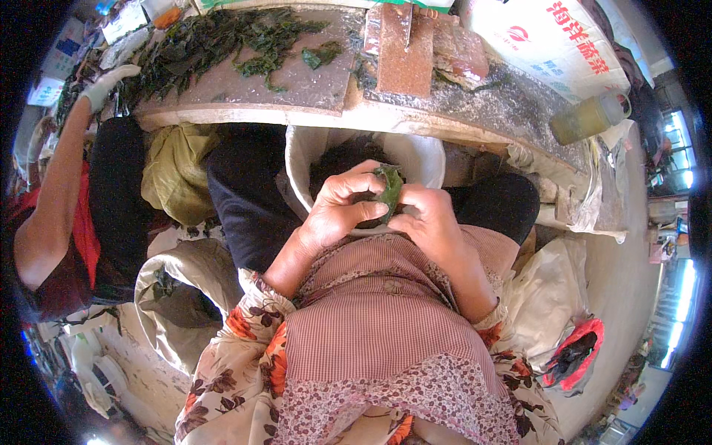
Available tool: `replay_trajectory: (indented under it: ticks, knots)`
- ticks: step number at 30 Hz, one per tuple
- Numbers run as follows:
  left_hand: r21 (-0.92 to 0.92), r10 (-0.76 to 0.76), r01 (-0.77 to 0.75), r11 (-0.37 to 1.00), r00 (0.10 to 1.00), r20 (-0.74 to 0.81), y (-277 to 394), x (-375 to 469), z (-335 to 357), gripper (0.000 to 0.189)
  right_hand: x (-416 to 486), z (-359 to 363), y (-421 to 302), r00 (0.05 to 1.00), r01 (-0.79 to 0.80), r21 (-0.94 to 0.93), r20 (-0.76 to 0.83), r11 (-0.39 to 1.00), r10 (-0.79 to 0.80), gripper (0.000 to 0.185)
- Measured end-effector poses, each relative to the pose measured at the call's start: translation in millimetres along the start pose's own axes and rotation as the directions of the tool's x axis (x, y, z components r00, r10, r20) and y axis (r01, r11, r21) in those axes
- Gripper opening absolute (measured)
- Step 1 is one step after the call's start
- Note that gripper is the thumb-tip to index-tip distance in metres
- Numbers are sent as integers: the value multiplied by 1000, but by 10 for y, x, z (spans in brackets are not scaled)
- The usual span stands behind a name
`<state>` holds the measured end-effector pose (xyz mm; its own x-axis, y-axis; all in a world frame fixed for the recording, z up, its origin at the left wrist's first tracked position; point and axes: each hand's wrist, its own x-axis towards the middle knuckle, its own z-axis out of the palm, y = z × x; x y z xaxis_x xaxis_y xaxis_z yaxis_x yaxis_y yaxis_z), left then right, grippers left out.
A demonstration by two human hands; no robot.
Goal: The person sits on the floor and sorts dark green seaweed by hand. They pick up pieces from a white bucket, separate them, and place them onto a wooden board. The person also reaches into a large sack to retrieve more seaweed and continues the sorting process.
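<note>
Between my two hands is a folded piece of dark green seaweed (391,192), pinched by the fingers of each. My left hand (351,196) grips its left side with thumb and forefinger; my right hand (424,210) grips its right side. Both are over a white tub (431,158) between my knees, with dark seaweed (350,153) inside. Beyond the tub, a heap of wet seaweed (189,47) spreads over the left of the worktable (233,103). At the table's middle lie a reddish-brown block (405,69) and what looks like a knife blade (410,28).
A co-worker's gloved hand (108,86) touches the seaweed at far left. A capped bottle (587,118) lies near the table's right edge, by a printed carton (550,44). An open sack (167,261) stands at my left; a pale sack (548,289) lies at my right.
</note>
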<state>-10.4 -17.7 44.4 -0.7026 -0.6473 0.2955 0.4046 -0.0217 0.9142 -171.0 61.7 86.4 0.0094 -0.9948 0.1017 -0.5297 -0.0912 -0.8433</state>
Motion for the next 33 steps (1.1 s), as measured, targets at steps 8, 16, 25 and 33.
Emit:
replay_trajectory:
  ticks: [8,16,25,33]
  knots:
    - [-515,-398,383,767,913,86,-217,42,154,19,-174,-93,-128,927,185,-460,-211,869,-309,30]
    - [-19,-330,329,944,944,-24,-115,167,160,23,-294,-190,81,944,67,-485,-252,872,-213,28]
    - [356,-135,107,928,989,54,-114,185,334,18,-283,-212,22,920,151,-514,-240,844,-311,29]
    - [48,-209,207,977,976,58,-114,148,490,18,-311,-251,31,918,73,-525,-296,848,-262,37]
